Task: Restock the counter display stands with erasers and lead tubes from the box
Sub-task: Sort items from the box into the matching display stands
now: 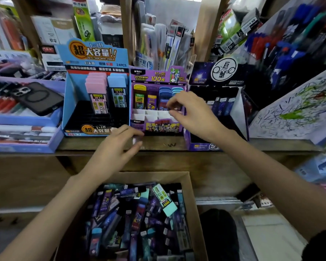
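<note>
A cardboard box [193, 196] at the bottom holds several loose lead tubes and erasers, among them a mint eraser [165, 201]. On the counter stand a blue display stand [70, 102] with pink and blue tubes, a purple display stand [158, 77] with white slots, and a dark display stand [196, 72]. My right hand [191, 112] hovers over the purple stand's slots and pinches a small lead tube [175, 109]. My left hand [117, 147] is at the purple stand's front edge, its fingers curled round a small blurred lead tube [135, 141].
A black phone [39, 97] lies on a tray of pens [23, 147] at the left. Racks of pens rise at the right, next to a scribbled test pad [297, 113]. The wooden counter edge [167, 153] runs between stands and box.
</note>
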Action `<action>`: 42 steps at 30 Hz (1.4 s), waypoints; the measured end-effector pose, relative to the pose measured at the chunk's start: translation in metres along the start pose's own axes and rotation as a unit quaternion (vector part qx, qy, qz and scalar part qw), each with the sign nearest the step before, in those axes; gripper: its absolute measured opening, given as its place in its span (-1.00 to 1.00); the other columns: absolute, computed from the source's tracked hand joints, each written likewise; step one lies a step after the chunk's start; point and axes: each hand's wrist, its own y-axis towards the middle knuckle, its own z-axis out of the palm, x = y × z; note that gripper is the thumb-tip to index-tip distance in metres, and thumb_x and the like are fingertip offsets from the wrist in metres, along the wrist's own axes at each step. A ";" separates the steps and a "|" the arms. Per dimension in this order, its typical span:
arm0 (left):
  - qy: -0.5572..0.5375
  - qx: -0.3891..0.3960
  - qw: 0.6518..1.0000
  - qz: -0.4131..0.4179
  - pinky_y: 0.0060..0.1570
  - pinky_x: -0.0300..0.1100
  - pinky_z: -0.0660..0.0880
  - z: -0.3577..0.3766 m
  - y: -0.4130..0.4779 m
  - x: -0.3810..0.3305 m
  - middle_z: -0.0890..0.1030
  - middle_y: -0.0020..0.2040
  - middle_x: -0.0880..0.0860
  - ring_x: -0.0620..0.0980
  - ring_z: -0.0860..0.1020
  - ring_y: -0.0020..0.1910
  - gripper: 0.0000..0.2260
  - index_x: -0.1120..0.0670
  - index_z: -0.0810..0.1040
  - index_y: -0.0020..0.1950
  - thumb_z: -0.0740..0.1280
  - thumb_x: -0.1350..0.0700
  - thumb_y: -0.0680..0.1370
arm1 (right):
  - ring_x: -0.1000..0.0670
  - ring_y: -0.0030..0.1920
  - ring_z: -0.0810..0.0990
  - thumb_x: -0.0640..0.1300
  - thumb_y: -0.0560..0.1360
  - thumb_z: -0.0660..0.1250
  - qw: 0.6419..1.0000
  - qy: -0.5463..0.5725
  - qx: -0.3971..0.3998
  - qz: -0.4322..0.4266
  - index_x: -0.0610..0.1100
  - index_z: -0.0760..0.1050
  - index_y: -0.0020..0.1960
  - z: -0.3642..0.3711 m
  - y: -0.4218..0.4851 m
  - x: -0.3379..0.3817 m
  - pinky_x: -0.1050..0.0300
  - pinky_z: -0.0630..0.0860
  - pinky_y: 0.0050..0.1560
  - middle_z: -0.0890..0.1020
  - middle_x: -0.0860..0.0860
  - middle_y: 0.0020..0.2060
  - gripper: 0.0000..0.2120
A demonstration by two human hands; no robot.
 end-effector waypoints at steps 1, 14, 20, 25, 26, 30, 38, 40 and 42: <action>-0.007 0.010 1.000 -0.007 0.08 -0.12 0.44 0.003 -0.009 0.001 0.52 0.06 -0.03 -0.06 0.51 0.07 -0.80 0.12 0.55 0.16 0.32 0.16 0.54 | 0.00 0.00 0.47 -0.17 0.52 0.32 0.999 0.022 0.032 0.004 -0.15 0.52 0.06 0.003 -0.012 0.003 0.13 0.41 0.02 0.57 -0.02 -0.05 -0.87; -0.046 0.199 0.950 -0.235 0.08 -0.18 0.45 0.113 -0.152 0.072 0.56 0.08 0.09 0.03 0.55 0.07 -0.80 0.14 0.55 0.15 0.36 0.18 0.53 | 0.02 -0.02 0.57 -0.13 0.54 0.30 0.919 0.105 0.332 0.185 -0.11 0.52 0.09 0.148 -0.164 -0.017 0.14 0.48 -0.07 0.62 -0.01 -0.01 -0.85; -0.064 0.252 0.913 -0.314 0.10 -0.19 0.40 0.139 -0.206 0.094 0.57 0.10 0.21 0.12 0.56 0.05 -0.72 0.26 0.55 0.14 0.44 0.23 0.45 | -0.04 0.02 0.58 -0.09 0.48 0.40 0.818 0.211 0.419 0.334 -0.19 0.49 0.14 0.217 -0.223 -0.005 0.27 0.44 -0.09 0.60 -0.11 0.04 -0.71; -0.087 0.236 0.901 -0.353 0.08 -0.11 0.45 0.146 -0.211 0.103 0.55 0.08 0.20 0.12 0.54 0.01 -0.68 0.24 0.51 0.15 0.45 0.18 0.45 | -0.08 0.21 0.46 0.14 0.42 0.40 0.791 0.199 0.447 0.366 -0.16 0.34 0.34 0.257 -0.229 0.016 0.08 0.42 0.17 0.47 -0.09 0.24 -0.38; -0.092 0.240 0.899 -0.355 0.07 -0.10 0.46 0.147 -0.210 0.103 0.55 0.05 0.20 0.12 0.54 0.01 -0.69 0.23 0.51 0.14 0.45 0.17 0.45 | -0.11 0.28 0.39 0.18 0.41 0.40 0.799 0.186 0.445 0.360 -0.16 0.32 0.36 0.262 -0.227 0.020 0.06 0.38 0.22 0.42 -0.10 0.29 -0.33; -0.142 0.276 0.871 -0.381 0.01 -0.04 0.50 0.149 -0.214 0.098 0.59 -0.04 0.20 0.13 0.58 -0.03 -0.70 0.17 0.41 0.09 0.45 0.22 0.45 | -0.17 0.32 0.29 0.19 0.39 0.41 0.827 0.130 0.453 0.305 -0.19 0.32 0.33 0.275 -0.224 0.034 -0.07 0.36 0.28 0.35 -0.15 0.31 -0.32; -0.225 0.431 0.827 -0.282 0.10 -0.32 0.44 0.121 -0.218 0.096 0.56 0.09 0.04 -0.08 0.53 0.10 -0.70 0.15 0.46 0.15 0.42 0.10 0.48 | -0.10 0.27 0.44 -0.04 0.39 0.49 0.754 0.247 0.489 0.363 -0.23 0.32 0.36 0.269 -0.211 0.018 0.16 0.36 0.19 0.44 -0.12 0.32 -0.35; -0.217 0.434 0.830 -0.275 0.07 -0.41 0.41 0.118 -0.222 0.098 0.54 0.11 0.08 -0.08 0.50 0.11 -0.69 0.22 0.47 0.19 0.42 0.21 0.48 | -0.08 0.18 0.50 -0.06 0.37 0.50 0.738 0.261 0.507 0.361 -0.21 0.42 0.27 0.267 -0.206 0.015 0.10 0.44 0.17 0.52 -0.12 0.24 -0.46; -0.197 0.431 0.843 -0.255 0.05 -0.45 0.38 0.121 -0.223 0.099 0.52 0.12 0.09 -0.07 0.48 0.11 -0.69 0.25 0.49 0.20 0.41 0.25 0.48 | -0.08 0.20 0.48 -0.04 0.36 0.50 0.733 0.257 0.528 0.343 -0.21 0.39 0.30 0.264 -0.204 0.013 0.11 0.43 0.15 0.49 -0.10 0.28 -0.41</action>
